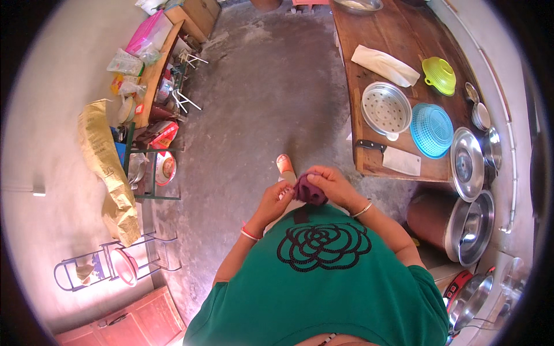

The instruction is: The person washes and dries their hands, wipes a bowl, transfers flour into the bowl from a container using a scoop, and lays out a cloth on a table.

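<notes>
Bunched between both hands, just in front of my waist, is a dark purple cloth (310, 192). My right hand (331, 184) grips it from above and the right side. At its left edge, the curled fingers of my left hand (279, 197) touch or pinch it; the exact hold is hard to tell. To the right stands a wooden table (359, 166) bearing a cleaver (401, 160) with a black handle, a perforated metal steamer tray (386, 108), a blue plastic colander (432, 129), a yellow-green colander (439, 75) and a folded pale cloth (385, 65).
A large brown pot (428, 220) stands below the table's near right corner, beside metal basins (476, 229). On the left are a wooden shelf (149, 104) with bags, a green metal rack (153, 173) and a chair (71, 261) holding a pink basin (125, 267).
</notes>
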The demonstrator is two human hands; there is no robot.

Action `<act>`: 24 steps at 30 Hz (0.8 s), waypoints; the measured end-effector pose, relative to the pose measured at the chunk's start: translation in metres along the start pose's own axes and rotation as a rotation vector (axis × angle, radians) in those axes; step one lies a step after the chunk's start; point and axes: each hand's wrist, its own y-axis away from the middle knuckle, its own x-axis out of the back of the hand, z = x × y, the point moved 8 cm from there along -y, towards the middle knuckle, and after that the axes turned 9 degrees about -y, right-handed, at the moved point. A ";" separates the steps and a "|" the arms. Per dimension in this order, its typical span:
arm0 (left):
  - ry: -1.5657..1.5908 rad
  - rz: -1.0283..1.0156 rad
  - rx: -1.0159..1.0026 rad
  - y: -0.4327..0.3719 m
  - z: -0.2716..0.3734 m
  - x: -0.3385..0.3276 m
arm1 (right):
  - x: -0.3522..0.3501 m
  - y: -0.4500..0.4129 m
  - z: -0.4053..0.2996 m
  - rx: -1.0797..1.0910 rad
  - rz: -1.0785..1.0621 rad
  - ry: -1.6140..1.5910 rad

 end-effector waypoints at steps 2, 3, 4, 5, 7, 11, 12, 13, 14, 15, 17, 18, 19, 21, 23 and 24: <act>0.069 -0.040 0.135 -0.042 -0.046 0.015 | 0.010 -0.042 -0.020 -0.013 0.030 -0.053; 0.086 -0.065 0.132 -0.063 -0.060 0.021 | 0.021 -0.063 -0.031 -0.011 0.063 -0.108; 0.089 -0.052 0.171 -0.087 -0.074 0.035 | 0.030 -0.084 -0.042 -0.024 0.091 -0.115; 0.091 -0.042 0.212 -0.110 -0.088 0.049 | 0.038 -0.105 -0.050 -0.023 0.123 -0.110; 0.138 -0.049 0.262 -0.164 -0.095 0.080 | 0.060 -0.145 -0.074 0.014 0.226 -0.194; 0.102 -0.071 0.192 -0.273 -0.107 0.142 | 0.105 -0.215 -0.119 0.111 0.414 -0.323; 0.099 -0.057 0.188 -0.295 -0.108 0.155 | 0.114 -0.230 -0.126 0.114 0.438 -0.336; 0.097 -0.043 0.183 -0.318 -0.110 0.164 | 0.125 -0.243 -0.138 0.141 0.476 -0.373; 0.096 -0.071 0.184 -0.342 -0.112 0.165 | 0.136 -0.254 -0.149 0.168 0.516 -0.410; 0.115 -0.097 0.199 -0.370 -0.114 0.170 | 0.144 -0.268 -0.160 0.181 0.529 -0.420; 0.127 -0.143 0.207 -0.423 -0.111 0.172 | 0.164 -0.286 -0.189 0.302 0.570 -0.428; 0.111 -0.208 0.220 -0.449 -0.103 0.167 | 0.174 -0.294 -0.203 0.330 0.578 -0.434; 0.094 -0.273 0.234 -0.474 -0.096 0.159 | 0.185 -0.301 -0.217 0.346 0.592 -0.442; 0.084 -0.327 0.206 -0.531 -0.077 0.150 | 0.206 -0.318 -0.250 0.421 0.596 -0.499; 0.075 -0.372 0.178 -0.589 -0.064 0.134 | 0.235 -0.338 -0.275 0.449 0.571 -0.498; 0.075 -0.391 0.165 -0.619 -0.059 0.128 | 0.250 -0.351 -0.286 0.469 0.549 -0.513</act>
